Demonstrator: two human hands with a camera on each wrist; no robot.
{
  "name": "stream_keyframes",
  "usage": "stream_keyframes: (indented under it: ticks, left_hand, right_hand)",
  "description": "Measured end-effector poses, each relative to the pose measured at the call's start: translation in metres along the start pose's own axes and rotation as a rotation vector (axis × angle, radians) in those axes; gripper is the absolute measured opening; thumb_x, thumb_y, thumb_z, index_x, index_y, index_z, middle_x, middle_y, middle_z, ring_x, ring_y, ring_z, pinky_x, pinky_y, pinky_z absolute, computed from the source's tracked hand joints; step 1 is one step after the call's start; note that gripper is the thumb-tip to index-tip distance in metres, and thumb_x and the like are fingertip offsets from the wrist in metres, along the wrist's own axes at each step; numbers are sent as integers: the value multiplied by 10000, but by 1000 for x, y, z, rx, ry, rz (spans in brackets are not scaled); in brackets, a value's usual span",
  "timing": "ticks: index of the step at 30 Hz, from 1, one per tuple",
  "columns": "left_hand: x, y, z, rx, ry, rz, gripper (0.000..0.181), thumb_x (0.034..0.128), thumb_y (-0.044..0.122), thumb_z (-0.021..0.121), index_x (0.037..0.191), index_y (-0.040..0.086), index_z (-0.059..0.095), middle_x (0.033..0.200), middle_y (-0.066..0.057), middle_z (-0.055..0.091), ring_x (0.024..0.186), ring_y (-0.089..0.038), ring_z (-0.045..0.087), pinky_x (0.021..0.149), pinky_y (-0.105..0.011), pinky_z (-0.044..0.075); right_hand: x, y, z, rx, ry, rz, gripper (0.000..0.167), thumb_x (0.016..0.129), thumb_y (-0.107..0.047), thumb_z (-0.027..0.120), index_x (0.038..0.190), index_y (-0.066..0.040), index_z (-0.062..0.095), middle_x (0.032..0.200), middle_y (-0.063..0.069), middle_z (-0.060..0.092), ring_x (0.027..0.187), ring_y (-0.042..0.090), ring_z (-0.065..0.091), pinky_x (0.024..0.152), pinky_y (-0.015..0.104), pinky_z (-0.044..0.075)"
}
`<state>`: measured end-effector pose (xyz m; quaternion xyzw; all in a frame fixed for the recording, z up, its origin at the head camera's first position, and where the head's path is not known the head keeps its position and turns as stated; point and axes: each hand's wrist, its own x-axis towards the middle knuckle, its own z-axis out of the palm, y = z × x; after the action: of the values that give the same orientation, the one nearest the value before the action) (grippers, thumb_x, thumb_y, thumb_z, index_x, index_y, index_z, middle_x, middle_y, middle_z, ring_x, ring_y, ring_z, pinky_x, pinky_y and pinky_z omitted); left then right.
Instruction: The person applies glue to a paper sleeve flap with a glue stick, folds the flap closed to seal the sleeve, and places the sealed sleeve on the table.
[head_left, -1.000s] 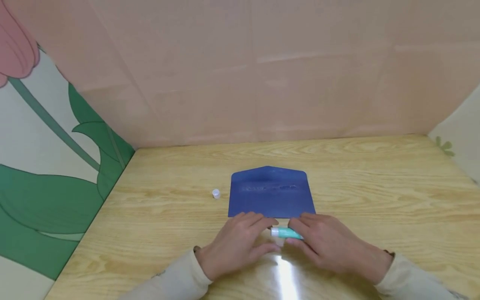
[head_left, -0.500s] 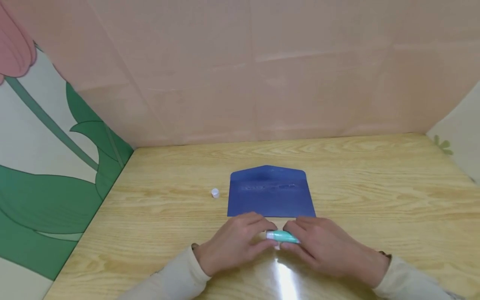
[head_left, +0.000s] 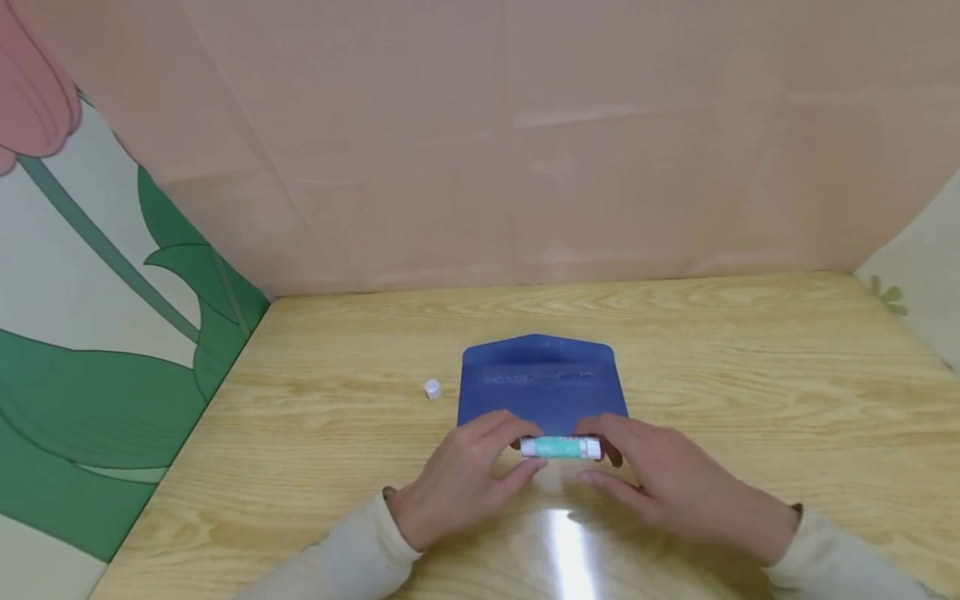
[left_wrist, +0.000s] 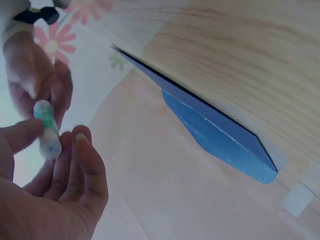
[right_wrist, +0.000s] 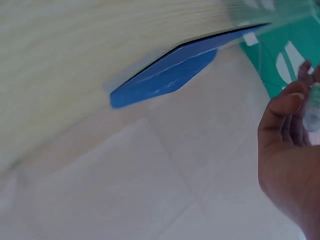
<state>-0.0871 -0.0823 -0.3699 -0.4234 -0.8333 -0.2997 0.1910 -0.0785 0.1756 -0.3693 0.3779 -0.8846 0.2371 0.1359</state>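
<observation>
Mint-and-white, a cylindrical glue stick (head_left: 558, 447) was pinched level by the left hand (head_left: 465, 477), seemingly for two-handed reach; the right hand (head_left: 678, 477) curved wider near its other end. Beyond lay a blue rectangular envelope (head_left: 542, 398), flap (head_left: 536, 350) unfolded, presumably for access, beside a white round cap (head_left: 432, 389).

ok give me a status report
Left hand pinches green-and-white cylindrical tube. Right hand at its right end, grip unclear. Flat blue envelope beyond, nothing visibly blocking.
</observation>
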Motion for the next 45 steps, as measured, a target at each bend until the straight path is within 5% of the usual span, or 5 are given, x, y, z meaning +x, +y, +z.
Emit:
stream_keyframes:
  ticks: [7, 12, 20, 34, 45]
  left_hand:
    - [3, 0, -2, 11, 31, -4, 189, 899, 201, 744, 1056, 115, 683, 963, 51, 690, 853, -40, 620, 805, -96, 493]
    - [2, 0, -3, -7, 33, -14, 192, 896, 197, 747, 1058, 116, 686, 948, 53, 685, 830, -69, 621, 776, -94, 485]
    - [1, -1, -3, -26, 25, -9, 172, 917, 190, 724, 1065, 114, 683, 943, 50, 667, 819, -88, 610, 749, -114, 493]
    - [0, -2, -2, 15, 11, 10, 164, 923, 213, 718, 1046, 110, 683, 920, 48, 669, 796, -77, 615, 738, -65, 457]
    - [1, -1, -2, 23, -4, 14, 172, 902, 211, 741, 1028, 104, 693, 919, 43, 685, 784, -63, 626, 735, -61, 461]
  right_hand:
    - [7, 5, -5, 41, 116, -116, 185, 1025, -320, 548, 1155, -191, 570, 868, -190, 539, 659, -90, 399, 565, 33, 295]
    - [7, 10, -1, -12, 150, -168, 324, 1057, -426, 379, 1066, -176, 584, 854, -183, 579, 690, -82, 453, 605, 61, 342]
    - [8, 14, 2, -3, 212, -222, 325, 1046, -405, 435, 1078, -147, 631, 872, -146, 647, 707, -37, 555, 614, 89, 402]
    - [9, 16, 6, -168, 358, -315, 367, 1052, -412, 452, 1001, -124, 674, 766, -133, 639, 597, 8, 548, 546, 155, 435]
    - [9, 16, 7, -198, 378, -337, 364, 1055, -393, 454, 968, -109, 664, 728, -113, 640, 559, 26, 547, 521, 163, 425]
